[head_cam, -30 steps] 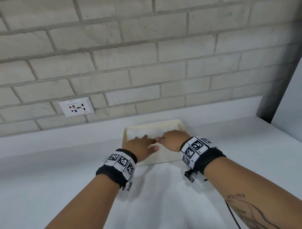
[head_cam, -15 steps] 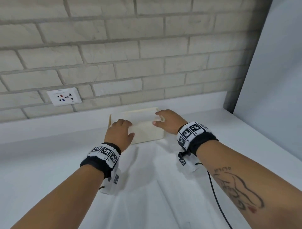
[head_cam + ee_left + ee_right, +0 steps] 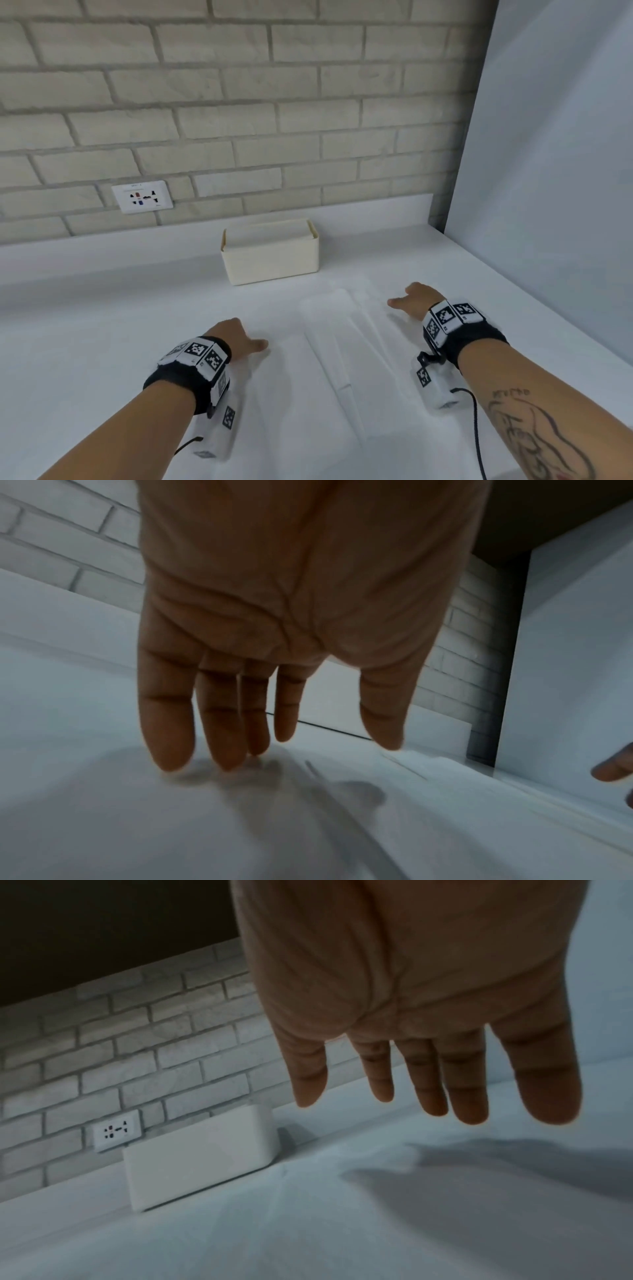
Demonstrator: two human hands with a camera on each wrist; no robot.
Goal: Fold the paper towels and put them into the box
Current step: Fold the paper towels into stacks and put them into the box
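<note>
Paper towels [image 3: 346, 346] lie flat on the tabletop [image 3: 85, 325] between both hands. Left hand [image 3: 236, 339] and right hand [image 3: 416, 299] hover empty, fingers [image 3: 219, 723] loosely straight. Next seems folding another sheet, then carrying it to the box [image 3: 270, 262] behind.

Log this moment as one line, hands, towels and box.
left hand: open, over towels | right hand: open, over towels | box: by wall, untouched | towels: on counter
</note>
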